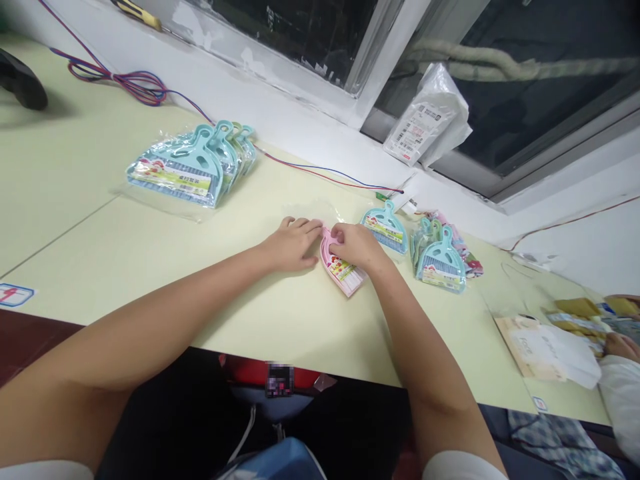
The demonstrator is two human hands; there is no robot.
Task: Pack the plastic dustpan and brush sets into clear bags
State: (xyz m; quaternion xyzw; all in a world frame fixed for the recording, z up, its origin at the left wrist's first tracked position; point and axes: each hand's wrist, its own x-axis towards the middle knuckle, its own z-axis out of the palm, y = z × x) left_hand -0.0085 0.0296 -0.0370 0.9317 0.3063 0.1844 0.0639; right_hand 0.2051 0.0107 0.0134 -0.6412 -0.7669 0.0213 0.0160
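A pink mini dustpan and brush set point(343, 267) with a printed label lies on the table between my hands. My right hand point(354, 243) is closed on its upper part, the fingers curled over the pink plastic. My left hand point(296, 243) rests palm down just left of it, fingers stretched out, with the fingertips close to the handle. A clear plastic bag point(320, 208) is faintly visible behind the hands. To the right of my right hand lies a blue dustpan set point(385, 227) in clear wrapping.
Overlapping wrapped dustpan sets point(175, 170) lie at back left, others point(443, 263) at right. Red and blue wires point(120, 83) run along the wall. A white package point(425, 120) leans on the window ledge, a screwdriver point(143, 13) farther left. At far right is another person's hand point(623, 347).
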